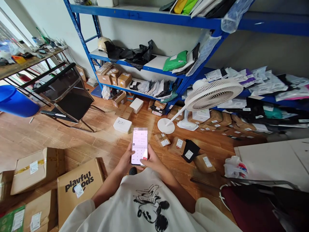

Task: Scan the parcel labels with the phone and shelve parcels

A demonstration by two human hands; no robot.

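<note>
"Fingers (133,152) first: how are they set?"

"Clamped on the phone (140,138) from both sides. The left hand (126,158) has its left edge, the right hand (153,156) its right, with the thumbs around on the front. Most of what's behind it is hidden, so I can't tell how those fingers are spread."

"And where is the phone?"

"Held in front of the white shirt (125,196), screen facing the wearer, above the wooden floor (109,145). Past its top left corner sits a white box (122,125)."

"What are the thumbs near?"

"The left is at the left side of the keypad (138,154); the right lies by the red key (145,158) at the lower corner. Whether either is pressing, I can't make out."

"How would you do this well?"

"Let the palms and the fingers behind carry the weight, so the thumbs needn't grip. Tap with the tip, one key at a time, lifting clear between taps."

"Any trap?"

"That right thumb. It's close enough to the red key that a stray touch seems easy, so I'd hold it off the glass until wanted."
</note>
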